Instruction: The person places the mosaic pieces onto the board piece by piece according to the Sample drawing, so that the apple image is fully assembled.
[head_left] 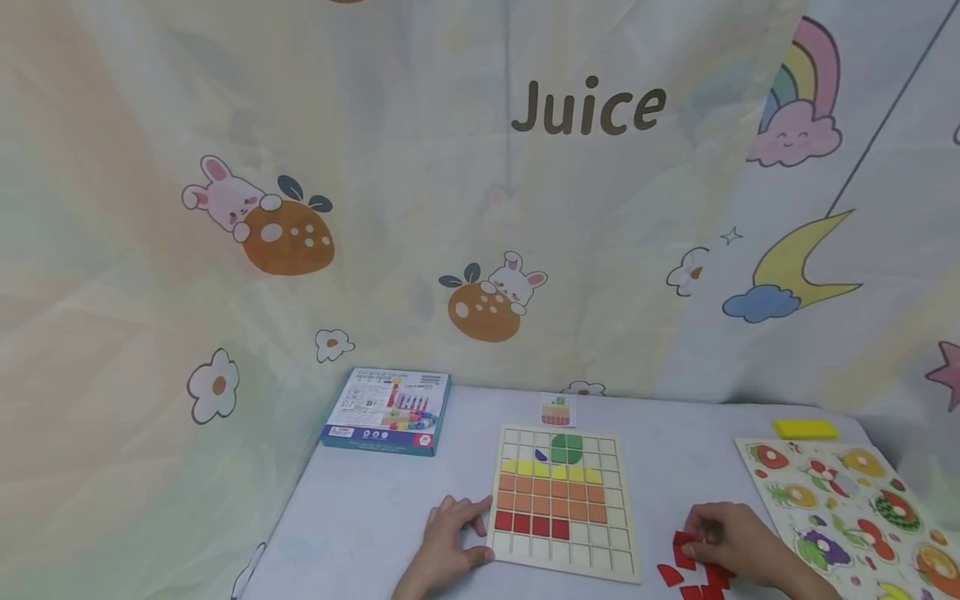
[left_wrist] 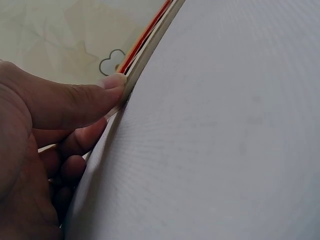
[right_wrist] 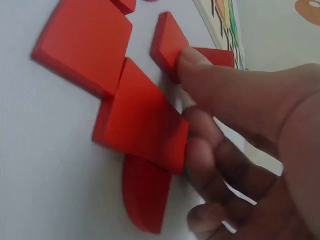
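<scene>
A square wooden grid board [head_left: 564,568] lies on the table, with green, blue, yellow, orange and red pieces in its cells. A row of red tiles [head_left: 522,523] starts at its lower left. My left hand [head_left: 444,542] touches the board's left edge with thumb and forefinger; in the left wrist view the thumb [left_wrist: 75,102] presses that edge. Right of the board, my right hand [head_left: 731,542] pinches a red tile [right_wrist: 167,42] among loose red pieces. These include square tiles [right_wrist: 145,122] and a rounded piece [head_left: 670,575]. Some pieces are partly hidden by the hand.
At the board's top edge lies a small picture card [head_left: 558,411]. A printed box [head_left: 386,412] is at the back left. On the right are a fruit puzzle board [head_left: 847,500] and a yellow block [head_left: 805,429]. A patterned curtain [head_left: 420,125] hangs behind the table.
</scene>
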